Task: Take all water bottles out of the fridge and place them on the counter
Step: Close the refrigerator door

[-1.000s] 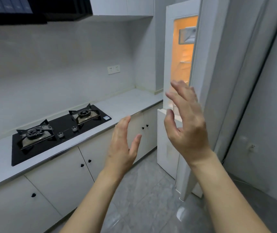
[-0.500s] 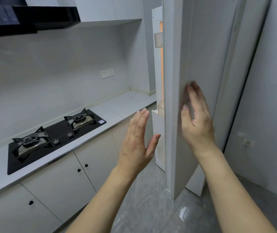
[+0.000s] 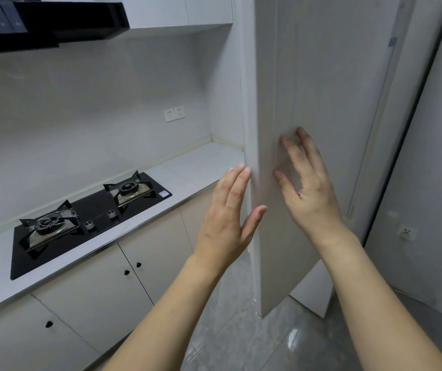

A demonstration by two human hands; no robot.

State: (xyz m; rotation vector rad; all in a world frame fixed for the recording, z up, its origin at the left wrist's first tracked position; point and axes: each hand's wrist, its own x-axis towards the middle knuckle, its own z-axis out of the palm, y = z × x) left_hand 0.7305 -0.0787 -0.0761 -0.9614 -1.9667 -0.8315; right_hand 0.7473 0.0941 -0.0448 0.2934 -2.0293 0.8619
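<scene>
A person's right hand (image 3: 309, 188) presses flat, fingers spread, on the tall off-white fridge door (image 3: 308, 89), which hides the fridge's inside; no water bottles can be seen. The left hand (image 3: 227, 220), fingers straight and together, touches the door's edge beside the pale stone bench (image 3: 203, 167).

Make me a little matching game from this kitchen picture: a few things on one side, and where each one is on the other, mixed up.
Things:
1. gas hob
2. wall sockets
3. right hand
4. left hand

Places:
A. at the fridge door's near edge
B. set into the counter
C. flat on the fridge door's outer face
D. on the wall above the counter

Pairs: 1-B, 2-D, 3-C, 4-A
</scene>
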